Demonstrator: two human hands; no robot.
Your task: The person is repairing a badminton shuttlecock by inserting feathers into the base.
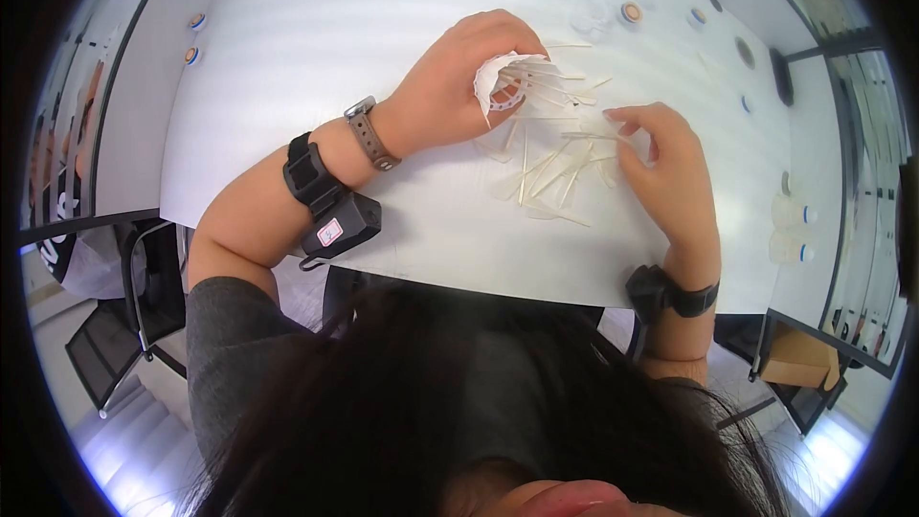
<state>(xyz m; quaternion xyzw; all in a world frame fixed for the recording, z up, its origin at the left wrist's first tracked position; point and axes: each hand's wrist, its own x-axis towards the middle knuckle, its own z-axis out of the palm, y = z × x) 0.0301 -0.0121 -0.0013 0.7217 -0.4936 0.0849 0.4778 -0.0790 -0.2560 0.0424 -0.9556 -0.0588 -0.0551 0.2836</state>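
My left hand is wrapped round a white paper-like cup with a scalloped rim, tilted on its side over the table. Several thin pale sticks show at its opening. To the right, my right hand has its thumb and fingers curled at the edge of a small translucent white piece. Whether the fingertips grip it is hard to make out. Between and below the hands lies a loose pile of pale sticks with thin translucent pieces among them.
The white table has small bottles at its far left and more bottles at the right edge. Round caps or jars stand at the back. A cardboard box sits below the table at the lower right.
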